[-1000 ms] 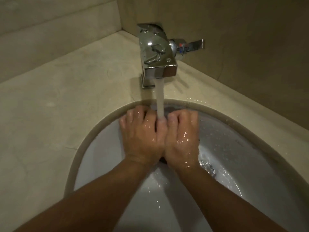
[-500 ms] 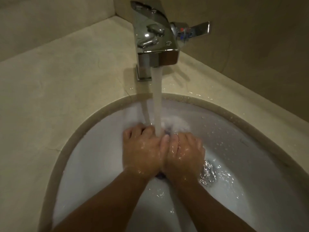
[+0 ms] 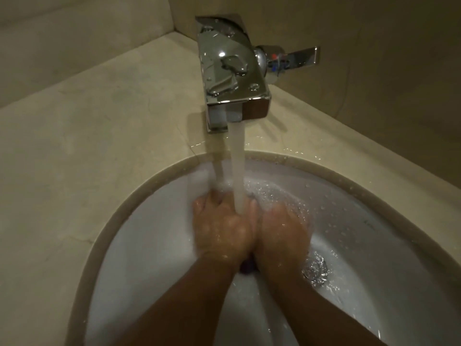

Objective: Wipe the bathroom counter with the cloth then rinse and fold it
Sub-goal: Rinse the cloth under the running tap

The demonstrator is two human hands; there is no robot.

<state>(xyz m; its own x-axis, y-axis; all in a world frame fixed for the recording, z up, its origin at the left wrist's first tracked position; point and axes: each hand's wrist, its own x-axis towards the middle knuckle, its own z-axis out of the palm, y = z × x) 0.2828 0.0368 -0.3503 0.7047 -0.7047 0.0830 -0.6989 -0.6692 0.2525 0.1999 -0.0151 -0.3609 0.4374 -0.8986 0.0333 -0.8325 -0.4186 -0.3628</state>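
- Water stream (image 3: 237, 171) falls from chrome faucet (image 3: 230, 68) onto both hands, pressed side by side in white sink basin (image 3: 154, 236).
- Left hand (image 3: 220, 229) and right hand (image 3: 283, 233): fingers curled under, bunching the cloth.
- Cloth (image 3: 247, 267): only a dark scrap shows between the wrists.
- Beige counter (image 3: 87, 136) wet near the faucet base.

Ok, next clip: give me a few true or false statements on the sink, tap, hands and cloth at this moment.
1. Water is running from the tap. True.
2. The left hand and right hand are pressed together in the stream. True.
3. The hands are over the counter. False: they are inside the sink.
4. The cloth lies spread flat. False: only a dark bit shows between the hands.
5. The drain lies right of the hands. True.
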